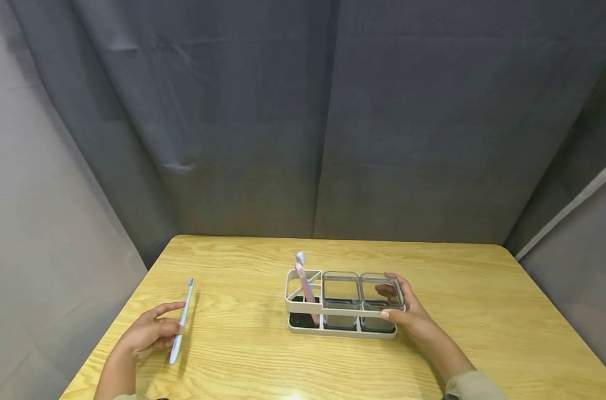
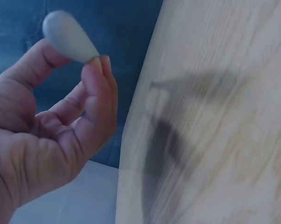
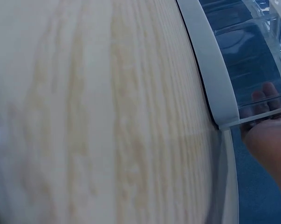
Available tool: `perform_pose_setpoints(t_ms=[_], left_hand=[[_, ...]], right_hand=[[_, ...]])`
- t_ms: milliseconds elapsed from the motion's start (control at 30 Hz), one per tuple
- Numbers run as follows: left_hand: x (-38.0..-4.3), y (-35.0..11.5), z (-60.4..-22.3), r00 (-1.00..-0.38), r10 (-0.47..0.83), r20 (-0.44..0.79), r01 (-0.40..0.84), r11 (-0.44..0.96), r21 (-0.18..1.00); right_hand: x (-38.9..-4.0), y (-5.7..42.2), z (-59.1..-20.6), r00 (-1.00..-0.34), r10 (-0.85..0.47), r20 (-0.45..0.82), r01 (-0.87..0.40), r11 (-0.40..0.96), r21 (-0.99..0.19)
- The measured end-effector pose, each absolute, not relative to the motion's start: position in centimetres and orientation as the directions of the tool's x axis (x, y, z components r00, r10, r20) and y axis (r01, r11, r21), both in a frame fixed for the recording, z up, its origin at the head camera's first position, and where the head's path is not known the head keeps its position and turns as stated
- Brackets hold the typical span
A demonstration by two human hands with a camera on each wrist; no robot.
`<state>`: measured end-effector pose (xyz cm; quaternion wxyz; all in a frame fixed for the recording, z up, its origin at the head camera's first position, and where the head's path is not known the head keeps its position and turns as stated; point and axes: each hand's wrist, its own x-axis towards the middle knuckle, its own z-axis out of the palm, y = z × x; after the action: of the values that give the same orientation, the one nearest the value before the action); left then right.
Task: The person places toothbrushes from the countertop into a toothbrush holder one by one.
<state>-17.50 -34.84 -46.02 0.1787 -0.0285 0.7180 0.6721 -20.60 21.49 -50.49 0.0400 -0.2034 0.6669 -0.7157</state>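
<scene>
In the head view my left hand [image 1: 150,332] pinches a light blue toothbrush [image 1: 184,315] between thumb and fingers, bristle end up, over the left part of the table. The left wrist view shows the rounded handle end [image 2: 68,37] projecting past the fingertips. My right hand [image 1: 414,318] grips the right end of a white toothbrush holder [image 1: 342,313], thumb on the front rim and fingers behind. Two clear cups [image 1: 341,290] sit in the holder. A pink toothbrush [image 1: 306,286] leans in its divided left section, with another pale brush head [image 1: 300,258] just behind.
The wooden table [image 1: 238,355] spreads under both hands. Dark grey curtains [image 1: 243,122] hang behind its far edge, and lighter cloth [image 1: 48,222] hangs on the left. The right wrist view shows mostly table grain beside the holder's white edge [image 3: 210,65].
</scene>
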Motion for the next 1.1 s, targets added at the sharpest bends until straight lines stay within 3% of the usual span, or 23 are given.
perform_pose_setpoints(t_ms=[767,1100], left_hand=[[-18.5,-30.7,-44.4,-0.963,0.227,-0.142,-0.131,0.062,0.989],[-18.9,-28.8,-44.5,-0.963,0.23,-0.139,-0.135,0.032,0.99]], right_hand=[[-20.5,21.5,-50.4,-0.917,-0.328,0.228,-0.202,-0.112,-0.973],[-20.5,21.5,-50.7,-0.922,-0.308,0.236,-0.203,-0.134,-0.97]])
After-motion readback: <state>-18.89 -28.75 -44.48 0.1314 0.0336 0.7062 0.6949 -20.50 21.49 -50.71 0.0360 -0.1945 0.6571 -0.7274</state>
